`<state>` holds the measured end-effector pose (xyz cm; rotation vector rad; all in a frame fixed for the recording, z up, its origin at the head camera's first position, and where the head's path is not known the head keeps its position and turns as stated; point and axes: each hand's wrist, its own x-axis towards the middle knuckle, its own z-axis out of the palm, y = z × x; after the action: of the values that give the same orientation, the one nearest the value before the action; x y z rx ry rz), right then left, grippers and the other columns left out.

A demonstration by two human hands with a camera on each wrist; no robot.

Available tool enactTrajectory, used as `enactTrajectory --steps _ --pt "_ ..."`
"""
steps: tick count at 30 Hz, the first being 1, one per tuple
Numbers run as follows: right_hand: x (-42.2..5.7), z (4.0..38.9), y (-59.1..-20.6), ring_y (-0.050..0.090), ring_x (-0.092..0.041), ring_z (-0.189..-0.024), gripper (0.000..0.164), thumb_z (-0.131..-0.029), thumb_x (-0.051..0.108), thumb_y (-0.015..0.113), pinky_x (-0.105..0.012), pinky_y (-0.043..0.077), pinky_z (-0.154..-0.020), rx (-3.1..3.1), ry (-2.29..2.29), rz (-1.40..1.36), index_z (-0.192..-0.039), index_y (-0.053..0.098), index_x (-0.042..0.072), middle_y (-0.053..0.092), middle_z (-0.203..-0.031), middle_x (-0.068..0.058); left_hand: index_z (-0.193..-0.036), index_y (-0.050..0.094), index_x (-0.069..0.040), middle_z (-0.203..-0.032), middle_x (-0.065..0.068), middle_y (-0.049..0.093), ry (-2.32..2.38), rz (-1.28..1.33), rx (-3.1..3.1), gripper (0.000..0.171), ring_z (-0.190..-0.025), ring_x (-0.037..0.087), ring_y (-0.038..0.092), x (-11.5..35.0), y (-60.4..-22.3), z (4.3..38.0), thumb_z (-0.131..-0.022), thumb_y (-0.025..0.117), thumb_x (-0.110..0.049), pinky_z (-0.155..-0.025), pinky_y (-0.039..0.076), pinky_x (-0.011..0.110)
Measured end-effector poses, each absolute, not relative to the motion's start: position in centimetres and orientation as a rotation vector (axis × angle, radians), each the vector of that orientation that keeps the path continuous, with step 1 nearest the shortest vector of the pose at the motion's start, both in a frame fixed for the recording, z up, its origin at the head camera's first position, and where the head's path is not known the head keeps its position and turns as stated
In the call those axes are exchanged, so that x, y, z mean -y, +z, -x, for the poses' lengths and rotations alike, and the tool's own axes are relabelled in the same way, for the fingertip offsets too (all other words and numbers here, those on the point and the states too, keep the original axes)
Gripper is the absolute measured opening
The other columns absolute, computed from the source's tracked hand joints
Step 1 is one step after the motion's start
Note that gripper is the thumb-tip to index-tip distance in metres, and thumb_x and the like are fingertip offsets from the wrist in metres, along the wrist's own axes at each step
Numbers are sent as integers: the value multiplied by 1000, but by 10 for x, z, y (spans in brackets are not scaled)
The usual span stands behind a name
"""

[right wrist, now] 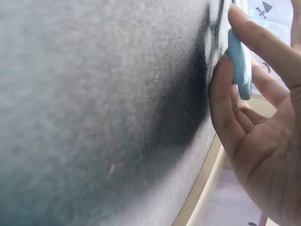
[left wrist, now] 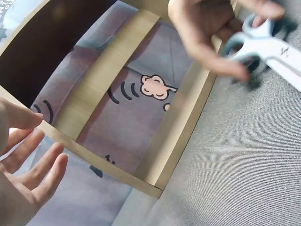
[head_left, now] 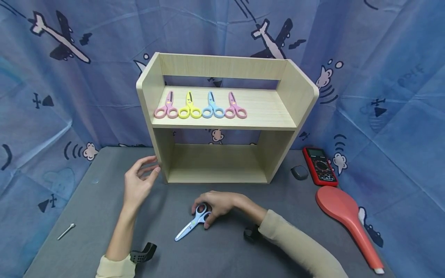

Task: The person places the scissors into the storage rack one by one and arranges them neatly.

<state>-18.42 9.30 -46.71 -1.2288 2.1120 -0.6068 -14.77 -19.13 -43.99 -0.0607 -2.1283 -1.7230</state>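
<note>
In the head view, my right hand (head_left: 219, 204) pinches blue scissors (head_left: 190, 227) by their handle loops, over the grey tabletop in front of the shelf. Their blades point toward the front left. The right wrist view shows a blue handle (right wrist: 241, 66) between thumb and fingers. Beside the left side panel of the wooden shelf (head_left: 222, 126) is my left hand (head_left: 139, 183), fingers loosely bent and fingertips right at the panel. On the upper board lie pink scissors (head_left: 168, 106), yellow scissors (head_left: 189, 107), light blue scissors (head_left: 212, 106) and another pink pair (head_left: 234, 107), in a row.
To the right stand a red multimeter (head_left: 320, 166), a dark computer mouse (head_left: 299, 172) and a red paddle-shaped object with a long handle (head_left: 347, 216). A small metal rod (head_left: 66, 231) lies at the left. A blue printed curtain (head_left: 222, 27) hangs behind.
</note>
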Motion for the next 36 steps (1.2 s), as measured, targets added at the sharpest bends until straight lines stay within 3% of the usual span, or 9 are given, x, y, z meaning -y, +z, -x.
enactTrajectory --steps 3,10,19,28,31,36 --pt "-101 182 -464 53 -2 -88 49 -86 17 94 -13 44 -76 -2025 -598 1214 -130 73 17 65 -107 4 -135 71 -2 -136 20 73 -1730 61 2124 36 -102 -6 72 191 -440 148 -99 75 0 -80 61 11" --pt "-123 171 -448 61 2 -81 62 -86 -2 88 -13 54 -73 -1814 -682 1046 -143 65 6 58 -110 5 -136 71 -2 -137 19 72 -1738 59 2134 37 -103 -6 71 192 -441 147 -100 74 0 -80 60 11" --pt "-147 157 -401 63 7 -77 60 -85 15 94 -17 62 -73 -2058 -731 1192 -140 70 7 66 -105 1 -136 71 -2 -136 19 72 -1739 62 2124 37 -103 -6 72 192 -441 148 -99 75 0 -80 61 11" --pt "-179 154 -325 68 -9 -87 63 -84 19 96 -33 69 -80 -2311 -1087 1323 -139 71 6 71 -105 -4 -136 71 -3 -136 19 72 -1729 62 2132 37 -102 -7 71 193 -442 148 -100 75 0 -80 60 11" --pt "-191 158 -301 70 -12 -87 64 -81 10 97 -32 69 -80 -2448 -1198 1363 -139 70 4 72 -106 -5 -136 71 -4 -136 18 72 -1726 59 2134 37 -103 -6 72 193 -442 148 -99 75 0 -80 61 11" --pt "-208 171 -266 69 -12 -87 67 -79 0 96 -20 65 -80 -2721 -1259 1289 -141 69 4 72 -108 -9 -136 71 -3 -136 19 72 -1722 53 2139 37 -104 -5 72 193 -443 149 -100 75 0 -81 61 11"
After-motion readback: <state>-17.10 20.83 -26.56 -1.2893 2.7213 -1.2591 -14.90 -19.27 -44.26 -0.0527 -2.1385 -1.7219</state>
